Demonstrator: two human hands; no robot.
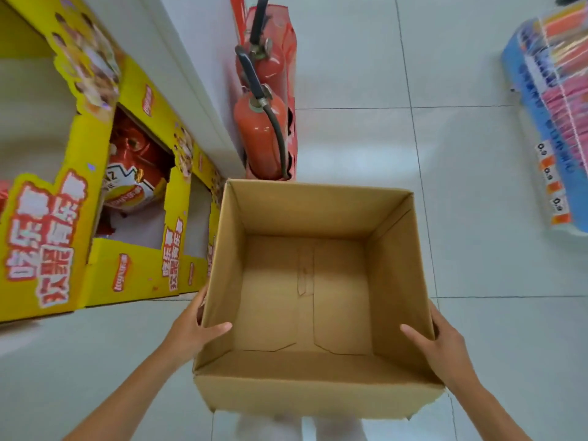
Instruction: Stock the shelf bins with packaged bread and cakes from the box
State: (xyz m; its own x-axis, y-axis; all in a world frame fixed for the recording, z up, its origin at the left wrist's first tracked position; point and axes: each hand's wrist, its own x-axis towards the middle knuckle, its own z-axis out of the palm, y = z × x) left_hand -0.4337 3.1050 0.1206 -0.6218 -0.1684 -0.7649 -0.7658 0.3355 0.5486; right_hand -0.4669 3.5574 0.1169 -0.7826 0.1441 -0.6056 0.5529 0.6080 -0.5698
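Observation:
An open brown cardboard box (391, 265) is held above the tiled floor in the middle of the view, with nothing visible inside it. My left hand (191, 329) grips its left wall, thumb inside and fingers outside. My right hand (439, 338) grips the right wall the same way. No bread or cake packs show in the box.
A yellow cardboard display stand (63, 218) with red snack bags (133, 167) stands at the left. Two red fire extinguishers (261, 122) sit against a white pillar just beyond the box. A blue rack of small packs (553, 122) is at the right. The floor is white tile.

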